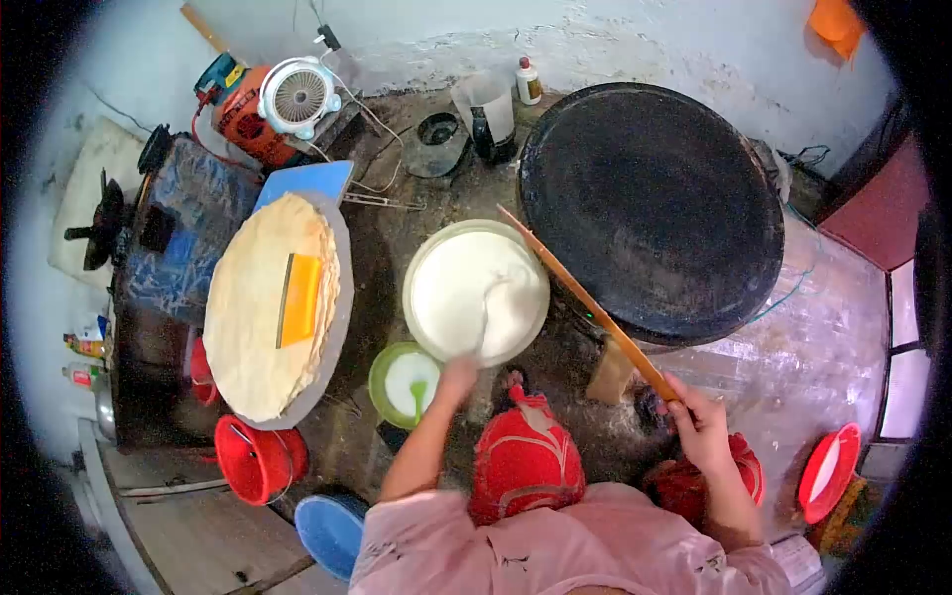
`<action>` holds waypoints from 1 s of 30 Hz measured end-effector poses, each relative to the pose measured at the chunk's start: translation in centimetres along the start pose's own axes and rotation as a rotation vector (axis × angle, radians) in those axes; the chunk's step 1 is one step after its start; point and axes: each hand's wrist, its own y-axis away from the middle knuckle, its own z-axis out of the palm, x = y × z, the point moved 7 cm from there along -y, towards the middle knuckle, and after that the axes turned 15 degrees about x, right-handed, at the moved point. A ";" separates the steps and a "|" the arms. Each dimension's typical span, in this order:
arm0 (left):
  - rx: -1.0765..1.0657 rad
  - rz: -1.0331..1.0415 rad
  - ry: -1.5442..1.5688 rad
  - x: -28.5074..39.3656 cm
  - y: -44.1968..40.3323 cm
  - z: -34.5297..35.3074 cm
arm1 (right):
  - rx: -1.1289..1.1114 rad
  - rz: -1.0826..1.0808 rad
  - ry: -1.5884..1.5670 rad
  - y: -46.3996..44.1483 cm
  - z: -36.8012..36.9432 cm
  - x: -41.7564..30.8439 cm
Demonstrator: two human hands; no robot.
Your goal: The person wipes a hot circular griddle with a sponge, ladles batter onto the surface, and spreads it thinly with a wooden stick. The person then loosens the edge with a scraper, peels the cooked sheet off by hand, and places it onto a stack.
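Note:
A ladle dips into the white batter of a large round basin, with my left hand closed on its handle at the near rim. My right hand grips the near end of a long wooden stick. The stick slants up and left, its far tip near the basin's rim, along the left edge of a big black round griddle. Below the basin is a green bowl of white liquid with a green spoon.
At the left, a stack of flatbreads carries a yellow scraper. Behind stand a gas cylinder, a white blower, a pitcher and a bottle. Red buckets and a blue basin are nearby.

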 end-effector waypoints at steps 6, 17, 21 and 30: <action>-0.046 -0.250 -0.216 -2.8 -5.3 -6.1 | -0.009 0.005 0.052 0.5 -1.7 0.0; 0.013 -0.262 -0.288 -0.5 -4.9 -8.8 | -0.049 0.231 0.124 1.0 -2.0 1.2; 0.032 -0.089 -0.261 -0.5 -5.2 -0.1 | -0.082 0.234 0.077 1.2 -1.4 1.1; -0.047 -0.244 -0.386 0.7 -6.5 -6.8 | -0.071 0.051 0.193 1.0 -1.5 -0.3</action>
